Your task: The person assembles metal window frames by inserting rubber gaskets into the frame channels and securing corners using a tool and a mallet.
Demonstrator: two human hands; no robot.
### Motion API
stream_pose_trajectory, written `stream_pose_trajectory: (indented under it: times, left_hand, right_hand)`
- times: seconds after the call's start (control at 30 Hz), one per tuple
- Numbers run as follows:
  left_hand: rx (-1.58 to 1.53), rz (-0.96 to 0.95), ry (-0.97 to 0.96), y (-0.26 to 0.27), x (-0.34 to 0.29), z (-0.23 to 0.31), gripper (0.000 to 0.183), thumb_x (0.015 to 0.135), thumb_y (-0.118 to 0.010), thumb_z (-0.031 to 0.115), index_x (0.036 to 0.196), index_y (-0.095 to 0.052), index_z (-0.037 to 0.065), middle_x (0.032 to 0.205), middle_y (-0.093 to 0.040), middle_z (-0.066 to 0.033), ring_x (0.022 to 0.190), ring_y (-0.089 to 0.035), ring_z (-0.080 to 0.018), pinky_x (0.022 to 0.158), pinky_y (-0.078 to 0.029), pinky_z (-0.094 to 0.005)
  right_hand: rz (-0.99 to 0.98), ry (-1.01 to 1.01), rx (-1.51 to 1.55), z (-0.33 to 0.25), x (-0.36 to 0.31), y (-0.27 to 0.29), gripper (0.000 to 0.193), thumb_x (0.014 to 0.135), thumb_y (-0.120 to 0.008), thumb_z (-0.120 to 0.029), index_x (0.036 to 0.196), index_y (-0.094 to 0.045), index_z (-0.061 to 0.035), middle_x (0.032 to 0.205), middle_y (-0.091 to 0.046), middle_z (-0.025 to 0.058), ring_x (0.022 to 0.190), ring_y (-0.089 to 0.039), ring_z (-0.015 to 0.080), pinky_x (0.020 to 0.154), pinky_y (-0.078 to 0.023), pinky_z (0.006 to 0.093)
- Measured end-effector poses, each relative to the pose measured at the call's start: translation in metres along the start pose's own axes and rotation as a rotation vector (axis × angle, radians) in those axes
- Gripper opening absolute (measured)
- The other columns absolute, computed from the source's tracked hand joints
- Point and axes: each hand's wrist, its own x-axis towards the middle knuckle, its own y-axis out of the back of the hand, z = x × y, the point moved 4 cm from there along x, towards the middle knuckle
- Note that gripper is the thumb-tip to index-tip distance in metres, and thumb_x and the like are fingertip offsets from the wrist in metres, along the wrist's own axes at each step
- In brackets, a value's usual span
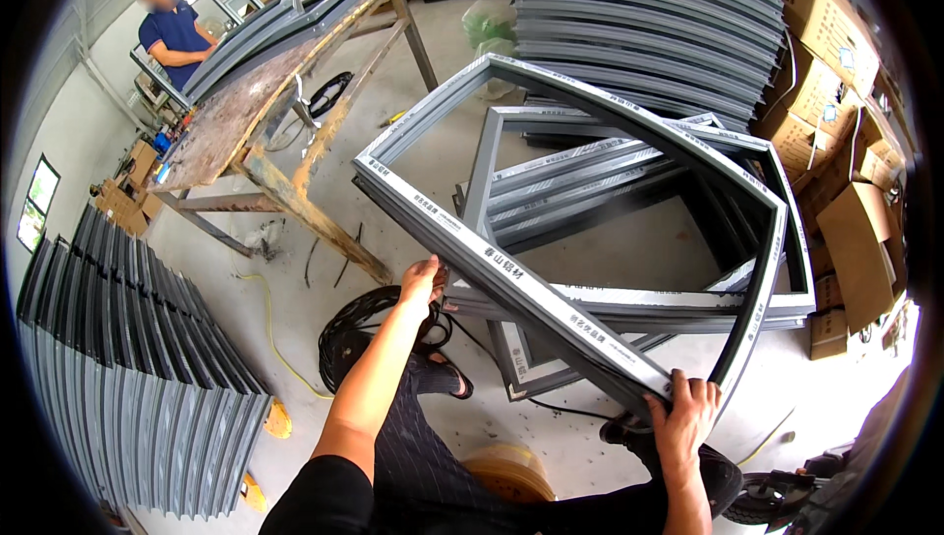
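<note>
A grey window frame (521,277) with white tape strips is tilted across the middle, over other frames. My right hand (685,419) grips its near right corner, fingers over the top and thumb on the inner side. My left hand (423,282) is closed at the outer edge of its near side, left of the middle; some of its fingertips are hidden. Beneath it rests a second grey frame (639,297), also taped, partly covered by the one I hold. Another grey frame corner (515,358) shows lower down, near the floor.
Long grey profiles (157,387) are stacked at left, and more profiles (639,24) at the back. A worktable (231,137) stands at far left, with another person (177,38) beside it. Coiled black cable (344,333) lies by my feet. Cardboard boxes (821,92) line the right.
</note>
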Motion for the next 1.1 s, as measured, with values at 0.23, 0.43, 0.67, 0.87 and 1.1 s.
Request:
stream_pose_trajectory:
  times: [0.23, 0.43, 0.67, 0.87, 1.1]
  left_hand:
    - [-0.168, -0.033, 0.056, 0.003, 0.016, 0.01, 0.03, 0.086, -0.074, 0.03, 0.099, -0.06, 0.007, 0.086, -0.066, -0.0049, 0.082, -0.062, -0.0178, 0.069, -0.049, -0.0309]
    - [-0.129, 0.034, 0.114, -0.002, 0.014, 0.007, 0.023, 0.087, -0.073, 0.025, 0.098, -0.06, 0.01, 0.083, -0.064, -0.002, 0.081, -0.062, -0.0162, 0.07, -0.049, -0.0329]
    - [0.034, -0.132, 0.0, -0.015, -0.015, 0.01, 0.026, 0.088, -0.071, 0.033, 0.101, -0.058, 0.013, 0.097, -0.061, 0.0014, 0.097, -0.055, -0.016, 0.088, -0.041, -0.0405]
    - [0.172, -0.035, 0.042, -0.022, -0.044, 0.016, 0.043, 0.084, -0.076, 0.031, 0.116, -0.055, 0.011, 0.109, -0.062, -0.0009, 0.099, -0.055, -0.0159, 0.083, -0.04, -0.0369]
    - [0.239, 0.018, -0.033, -0.047, -0.063, 0.017, 0.044, 0.084, -0.076, 0.027, 0.109, -0.057, -0.004, 0.098, -0.065, -0.0118, 0.093, -0.061, -0.0202, 0.08, -0.049, -0.037]
  right_hand:
    - [-0.074, 0.031, 0.082, -0.008, 0.0, 0.0, 0.058, 0.063, -0.082, -0.025, 0.112, -0.062, -0.0018, 0.089, -0.056, 0.0152, 0.091, -0.052, 0.0341, 0.09, -0.039, 0.045]
    - [-0.073, 0.177, 0.123, -0.013, 0.0, -0.001, 0.064, 0.062, -0.079, -0.017, 0.12, -0.059, -0.0013, 0.109, -0.056, 0.0147, 0.101, -0.053, 0.0342, 0.093, -0.04, 0.0459]
    - [-0.114, 0.194, 0.148, -0.014, 0.001, -0.002, 0.065, 0.062, -0.078, -0.015, 0.122, -0.057, -0.001, 0.113, -0.056, 0.0155, 0.103, -0.053, 0.0346, 0.092, -0.042, 0.0455]
    - [-0.124, 0.191, 0.164, -0.013, 0.002, 0.0, 0.065, 0.063, -0.079, -0.015, 0.122, -0.057, -0.0008, 0.112, -0.058, 0.0158, 0.103, -0.054, 0.0342, 0.091, -0.043, 0.0437]
    - [-0.039, 0.215, 0.179, -0.011, 0.001, 0.006, 0.055, 0.064, -0.077, -0.012, 0.116, -0.061, -0.0003, 0.111, -0.058, 0.0152, 0.102, -0.055, 0.0338, 0.088, -0.045, 0.0435]
